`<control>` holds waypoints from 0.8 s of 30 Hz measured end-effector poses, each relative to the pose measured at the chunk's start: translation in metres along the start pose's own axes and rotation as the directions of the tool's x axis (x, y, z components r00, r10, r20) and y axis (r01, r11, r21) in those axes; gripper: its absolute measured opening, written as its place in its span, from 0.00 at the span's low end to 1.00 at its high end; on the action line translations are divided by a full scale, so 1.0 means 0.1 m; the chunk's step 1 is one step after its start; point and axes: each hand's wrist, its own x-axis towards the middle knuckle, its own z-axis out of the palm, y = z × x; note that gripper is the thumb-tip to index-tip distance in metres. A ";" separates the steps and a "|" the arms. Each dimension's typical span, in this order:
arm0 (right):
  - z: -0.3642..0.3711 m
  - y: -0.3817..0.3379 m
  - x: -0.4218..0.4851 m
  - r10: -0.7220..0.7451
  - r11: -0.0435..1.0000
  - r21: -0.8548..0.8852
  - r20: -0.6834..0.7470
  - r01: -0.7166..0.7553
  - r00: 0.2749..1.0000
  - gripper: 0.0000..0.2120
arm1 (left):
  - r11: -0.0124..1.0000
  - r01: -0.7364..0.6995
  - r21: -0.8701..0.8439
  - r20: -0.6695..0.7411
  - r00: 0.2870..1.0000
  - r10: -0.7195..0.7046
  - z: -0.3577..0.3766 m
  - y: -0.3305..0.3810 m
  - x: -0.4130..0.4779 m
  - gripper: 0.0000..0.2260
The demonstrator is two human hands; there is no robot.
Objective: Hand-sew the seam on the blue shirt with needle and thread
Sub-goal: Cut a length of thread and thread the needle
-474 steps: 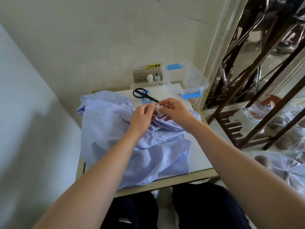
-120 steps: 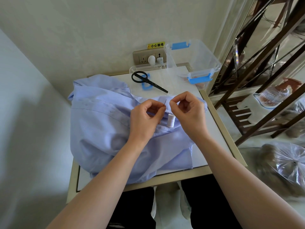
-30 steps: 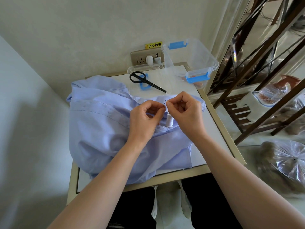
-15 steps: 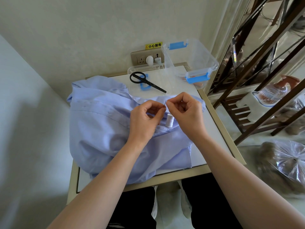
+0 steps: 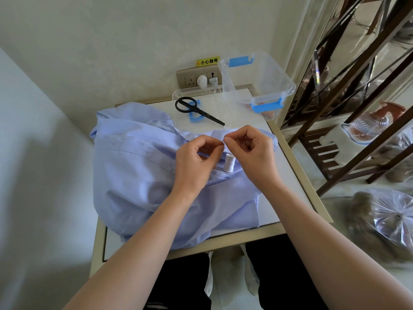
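The light blue shirt (image 5: 138, 175) lies bunched over the small table (image 5: 288, 175). My left hand (image 5: 196, 162) pinches a thin dark needle (image 5: 223, 142) between thumb and forefinger just above the shirt. My right hand (image 5: 252, 153) meets it fingertip to fingertip, thumb and forefinger pinched on a thread end too fine to make out clearly. A white thread spool (image 5: 229, 162) stands upright on the shirt between my hands.
Black scissors (image 5: 196, 109) lie on a clear lid (image 5: 212, 113) at the back of the table. A clear box with blue latches (image 5: 259, 81) stands at the back right, below a wall socket (image 5: 199, 78). A dark wooden rack (image 5: 335, 130) and a plastic bag (image 5: 391, 220) are to the right.
Earlier both hands worked at the spool on the shirt; the spool now stands free. Over the last second my hands have stayed pinched together at the needle, barely moving.
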 end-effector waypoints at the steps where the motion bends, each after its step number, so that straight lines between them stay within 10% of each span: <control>1: 0.00 0.00 0.00 0.002 1.000 0.003 0.000 -0.002 1.000 0.11 | 1.000 0.001 0.001 -0.002 1.000 -0.001 0.00 0.00 0.00 0.01; 24: -0.02 0.02 0.00 -0.037 0.999 -0.034 0.072 0.039 0.997 0.10 | 0.990 0.044 -0.137 -0.042 0.998 -0.050 -0.02 0.12 0.00 0.03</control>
